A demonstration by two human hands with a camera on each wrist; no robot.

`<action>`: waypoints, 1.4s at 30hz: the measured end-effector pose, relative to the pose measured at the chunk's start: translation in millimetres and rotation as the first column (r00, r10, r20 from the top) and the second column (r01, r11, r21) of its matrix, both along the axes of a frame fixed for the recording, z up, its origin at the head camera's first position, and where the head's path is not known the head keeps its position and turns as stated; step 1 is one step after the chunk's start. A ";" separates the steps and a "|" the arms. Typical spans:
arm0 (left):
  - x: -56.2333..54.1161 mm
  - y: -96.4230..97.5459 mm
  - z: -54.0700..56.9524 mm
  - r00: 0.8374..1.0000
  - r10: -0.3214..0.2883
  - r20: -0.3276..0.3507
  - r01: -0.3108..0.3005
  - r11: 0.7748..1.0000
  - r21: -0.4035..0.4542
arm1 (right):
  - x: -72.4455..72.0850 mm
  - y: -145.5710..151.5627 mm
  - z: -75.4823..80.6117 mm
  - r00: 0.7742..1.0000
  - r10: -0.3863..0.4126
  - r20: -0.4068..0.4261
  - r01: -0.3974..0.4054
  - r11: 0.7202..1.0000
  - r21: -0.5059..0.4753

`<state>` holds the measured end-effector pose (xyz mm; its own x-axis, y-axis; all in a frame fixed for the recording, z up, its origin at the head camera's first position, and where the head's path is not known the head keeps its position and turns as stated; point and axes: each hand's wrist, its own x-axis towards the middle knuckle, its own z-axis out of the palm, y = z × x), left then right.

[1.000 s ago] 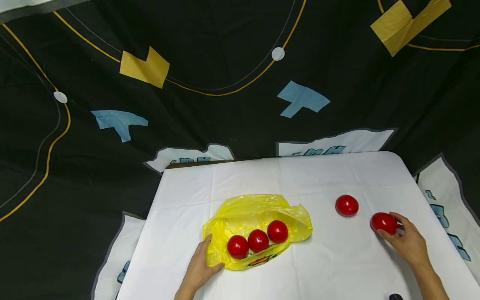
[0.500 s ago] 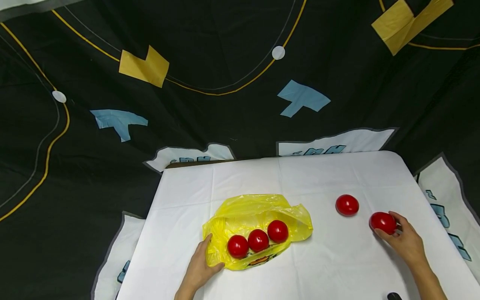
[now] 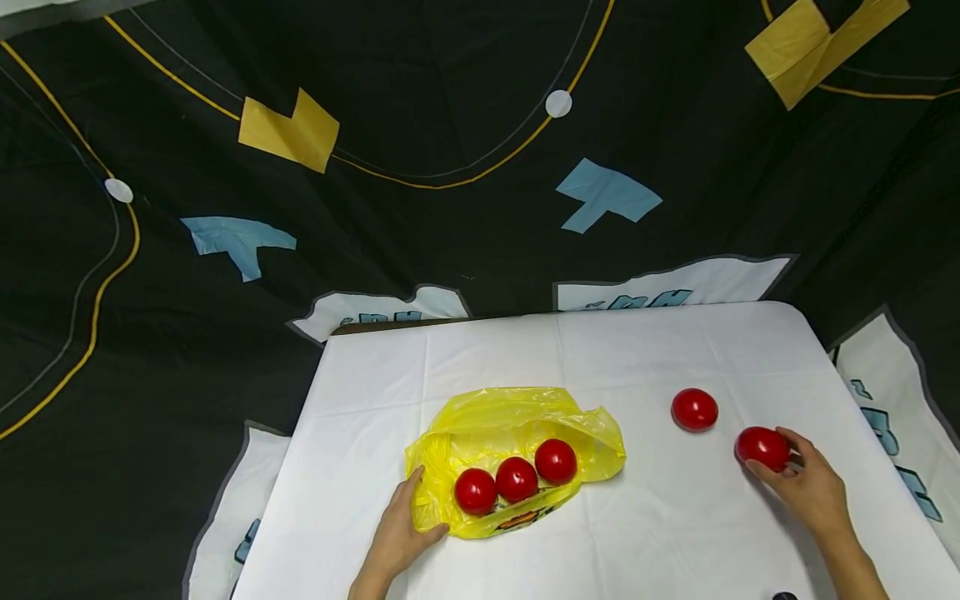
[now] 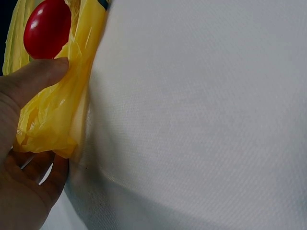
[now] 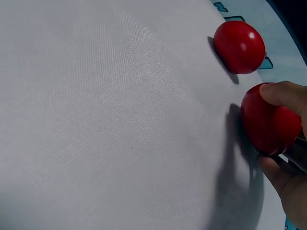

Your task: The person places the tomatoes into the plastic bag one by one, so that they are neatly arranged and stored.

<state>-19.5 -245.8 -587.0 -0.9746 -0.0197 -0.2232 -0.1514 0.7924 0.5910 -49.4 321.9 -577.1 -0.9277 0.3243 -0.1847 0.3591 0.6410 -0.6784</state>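
My left hand (image 3: 396,533) grips the near left end of a yellow plastic bag (image 3: 517,408), thumb on one side and fingers on the other in the left wrist view. Inside the bag's open mouth three glossy red tomatoes (image 3: 516,479) lie in a slanting row. At the right of the table my right hand (image 3: 813,492) holds another red tomato (image 3: 759,448) between thumb and fingers; in the right wrist view a shadow falls beside this tomato (image 5: 268,122). Just beyond it a loose tomato (image 3: 694,409) rests on the white cloth.
A white cloth (image 3: 645,533) covers the table. At the bottom edge, near my right forearm, a small black object (image 3: 784,596) is partly cut off. Behind the table hangs a dark patterned curtain (image 3: 450,242).
My right hand has shifted slightly left with the tomato in its grip. The left hand, the bag and the other tomatoes have stayed in place.
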 end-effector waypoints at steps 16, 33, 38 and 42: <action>0.6 -0.5 -0.3 1.000 -0.020 -0.019 0.020 1.000 -0.005 | 8.8 -19.2 29.8 0.997 0.054 -0.050 -0.054 0.999 0.005; 1.1 -0.8 -0.1 1.000 -0.019 -0.021 0.019 1.000 0.001 | 2.7 -63.4 81.0 0.937 0.209 -0.279 -0.216 0.976 0.007; 1.4 0.2 0.3 1.000 -0.002 -0.013 0.002 1.000 0.000 | -0.6 -77.1 88.9 0.911 0.247 -0.331 -0.264 0.964 -0.007; 0.8 0.2 0.6 1.000 0.005 -0.007 -0.005 1.000 -0.002 | -2.0 -85.5 93.1 0.902 0.269 -0.338 -0.289 0.957 -0.008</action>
<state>-18.7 -245.5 -586.3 -0.9760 -0.0253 -0.2164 -0.1515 0.7927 0.5904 -51.4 236.4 -484.0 -0.9897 0.0414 0.1370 -0.0791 0.6396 -0.7646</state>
